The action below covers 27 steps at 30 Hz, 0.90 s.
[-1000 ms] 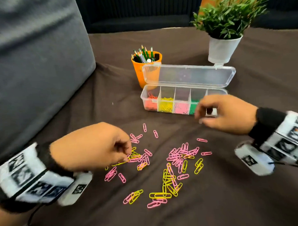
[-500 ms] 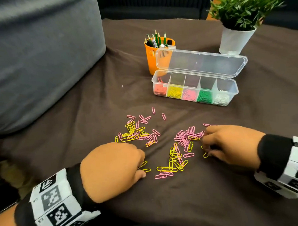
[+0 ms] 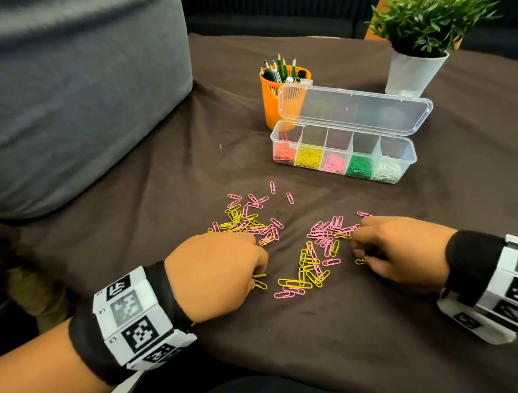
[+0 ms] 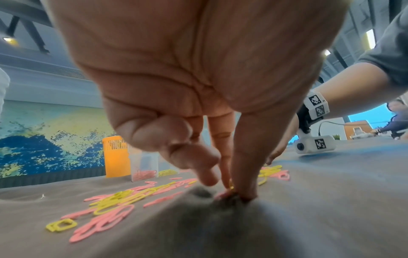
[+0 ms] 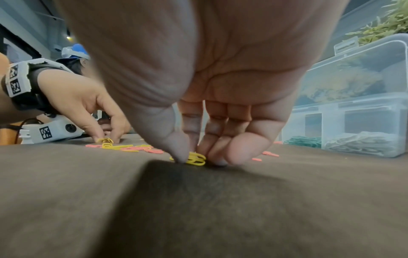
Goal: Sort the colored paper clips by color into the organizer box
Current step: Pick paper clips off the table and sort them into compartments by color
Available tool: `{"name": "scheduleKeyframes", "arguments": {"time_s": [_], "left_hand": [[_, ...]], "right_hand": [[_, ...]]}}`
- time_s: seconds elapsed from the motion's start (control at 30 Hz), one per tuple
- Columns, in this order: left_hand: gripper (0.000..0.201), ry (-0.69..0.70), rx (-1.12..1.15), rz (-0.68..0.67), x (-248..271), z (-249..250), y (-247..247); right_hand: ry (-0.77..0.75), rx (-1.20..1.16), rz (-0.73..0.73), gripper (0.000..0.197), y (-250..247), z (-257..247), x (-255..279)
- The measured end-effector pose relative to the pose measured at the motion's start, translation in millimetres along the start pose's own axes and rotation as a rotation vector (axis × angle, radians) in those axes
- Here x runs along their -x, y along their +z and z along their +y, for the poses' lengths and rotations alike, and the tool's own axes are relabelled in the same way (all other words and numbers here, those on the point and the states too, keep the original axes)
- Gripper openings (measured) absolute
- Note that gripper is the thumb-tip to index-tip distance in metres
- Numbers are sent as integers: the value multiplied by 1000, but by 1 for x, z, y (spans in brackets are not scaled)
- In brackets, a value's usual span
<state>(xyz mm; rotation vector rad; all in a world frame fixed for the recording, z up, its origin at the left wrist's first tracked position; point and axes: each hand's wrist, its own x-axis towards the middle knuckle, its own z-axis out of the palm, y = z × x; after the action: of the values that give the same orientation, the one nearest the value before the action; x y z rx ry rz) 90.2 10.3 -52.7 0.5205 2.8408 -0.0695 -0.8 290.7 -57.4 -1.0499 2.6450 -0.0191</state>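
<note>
Left hand (image 3: 216, 272), fingers curled, pinched yellow clips (image 3: 260, 281) at its fingertips on the counter (image 3: 317, 342). Right hand (image 3: 399, 249) likewise pinched a yellow clip cluster (image 5: 195, 158) beneath thumb and fingers. Mixed pink and yellow clips (image 3: 311, 262) lay between the hands. Organizer box (image 3: 398, 142), lid open, stood beyond, ahead of the right hand, the nearer; its long axis ran crosswise.

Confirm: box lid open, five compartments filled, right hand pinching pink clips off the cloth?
Not pink. In the right wrist view the right hand pinches yellow clips off the cloth. The box lid is open, all five compartments holding clips.
</note>
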Motion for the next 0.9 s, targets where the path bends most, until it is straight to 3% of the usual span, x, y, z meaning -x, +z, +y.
{"name": "scheduleKeyframes", "arguments": {"time_s": [0.17, 0.27, 0.37, 0.43, 0.5, 0.6, 0.63, 0.7, 0.8, 0.83, 0.9], "left_hand": [[17, 9, -80, 78, 1, 7, 3], [19, 31, -17, 137, 1, 1, 3], [9, 36, 330, 197, 1, -15, -5], [16, -18, 712, 199, -1, -27, -12], [23, -86, 1117, 160, -2, -37, -17], [18, -217, 1705, 141, -5, -49, -22], [19, -267, 1867, 126, -7, -53, -23], [19, -331, 2080, 101, -8, -61, -25], [11, -344, 2052, 117, -11, -66, -23], [7, -327, 1937, 131, -13, -64, -22], [11, -269, 1501, 131, -15, -59, -21]], "right_hand": [[20, 1, -16, 5, -4, 1, 1], [81, -342, 93, 18, -11, 9, 1], [231, -1012, 139, 12, -18, 9, 1], [314, -1165, 117, 11, -18, 10, 1], [261, -912, 82, 9, -14, 13, 0], [108, -231, -20, 12, -2, 15, 1], [74, -102, -36, 10, 2, 15, 1], [23, -59, -22, 6, 7, 12, 2], [26, -157, 3, 7, 9, 17, 1], [42, -188, 7, 8, 8, 19, 0], [59, -231, -8, 12, 6, 21, 1]]}}
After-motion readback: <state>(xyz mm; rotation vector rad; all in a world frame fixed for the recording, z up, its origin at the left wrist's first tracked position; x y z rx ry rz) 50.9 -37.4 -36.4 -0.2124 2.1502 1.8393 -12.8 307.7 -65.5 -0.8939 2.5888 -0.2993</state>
